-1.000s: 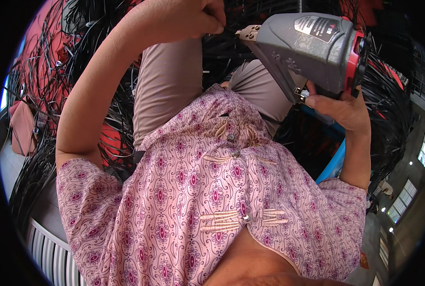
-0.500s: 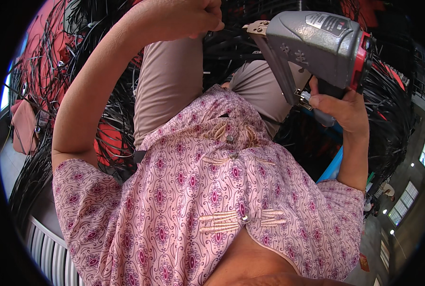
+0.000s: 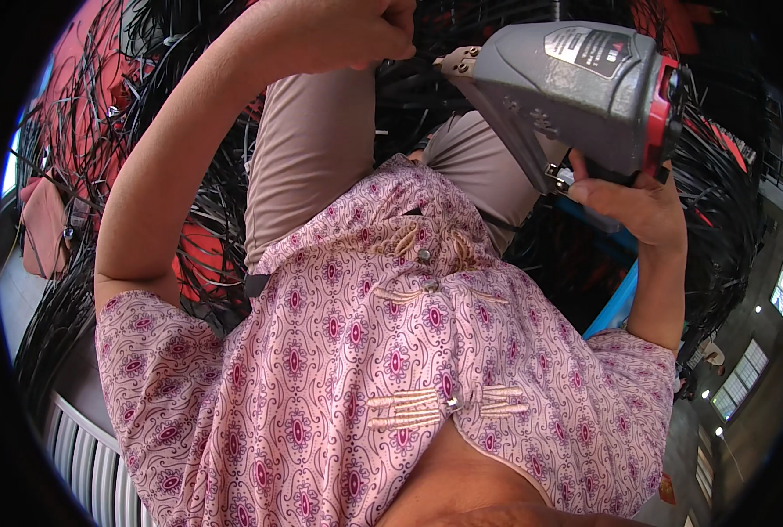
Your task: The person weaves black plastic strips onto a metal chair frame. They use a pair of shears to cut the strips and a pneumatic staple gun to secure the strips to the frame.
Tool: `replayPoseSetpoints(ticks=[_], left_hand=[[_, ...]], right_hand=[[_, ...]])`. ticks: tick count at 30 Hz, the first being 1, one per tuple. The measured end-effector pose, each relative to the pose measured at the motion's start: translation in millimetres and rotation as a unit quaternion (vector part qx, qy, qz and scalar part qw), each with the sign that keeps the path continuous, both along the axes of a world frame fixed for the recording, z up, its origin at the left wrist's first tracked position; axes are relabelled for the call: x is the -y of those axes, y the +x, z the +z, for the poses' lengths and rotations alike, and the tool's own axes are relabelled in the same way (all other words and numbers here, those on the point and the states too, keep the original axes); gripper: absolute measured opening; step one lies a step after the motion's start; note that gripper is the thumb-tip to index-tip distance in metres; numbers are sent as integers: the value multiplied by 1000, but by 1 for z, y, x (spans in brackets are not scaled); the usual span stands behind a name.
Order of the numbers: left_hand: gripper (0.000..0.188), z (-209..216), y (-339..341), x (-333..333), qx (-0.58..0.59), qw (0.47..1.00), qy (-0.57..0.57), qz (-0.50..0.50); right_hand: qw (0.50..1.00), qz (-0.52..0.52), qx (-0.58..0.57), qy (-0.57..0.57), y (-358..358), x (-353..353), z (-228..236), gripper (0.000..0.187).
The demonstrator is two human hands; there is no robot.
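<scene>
My right hand (image 3: pixel 637 209) is wrapped round the dark handle of a grey air stapler (image 3: pixel 576 110) with a red band at its back. The stapler lies over my right knee, and its metal nose (image 3: pixel 459 61) points left, close to my left hand. My left hand (image 3: pixel 365 37) is at the top of the view, its fingers curled together just beyond the left knee. Whatever those fingers pinch, if anything, I cannot make out. Black flat strips (image 3: pixel 418 92) run behind and between the hand and the stapler nose.
Tangled black strips (image 3: pixel 725 220) hang on the right, with more strips (image 3: pixel 75 290) on the left over red surfaces (image 3: pixel 203 259). A blue bar (image 3: pixel 614 303) shows beside my right forearm. A grey slatted piece (image 3: pixel 84 461) stands at the lower left.
The stapler has shifted slightly left and turned, bringing its nose nearer my left hand. My right hand has turned a little with it; the left hand has hardly moved.
</scene>
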State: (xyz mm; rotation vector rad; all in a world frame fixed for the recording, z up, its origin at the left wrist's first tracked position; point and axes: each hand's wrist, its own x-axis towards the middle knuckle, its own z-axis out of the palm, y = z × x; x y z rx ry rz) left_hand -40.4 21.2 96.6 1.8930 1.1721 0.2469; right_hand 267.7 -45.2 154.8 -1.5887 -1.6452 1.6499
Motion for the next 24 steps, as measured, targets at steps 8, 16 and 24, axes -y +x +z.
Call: replayPoseSetpoints(ticks=[8, 16, 24], left_hand=[[18, -13, 0, 0, 9, 999, 42, -5], [19, -16, -2, 2, 8, 997, 81, -15], [19, -13, -3, 5, -1, 995, 101, -25]], right_hand=[[999, 20, -18, 24, -6, -2, 1, 28], [998, 53, -5, 28, -4, -6, 3, 38], [983, 66, 138, -101, -19, -23, 25, 34]])
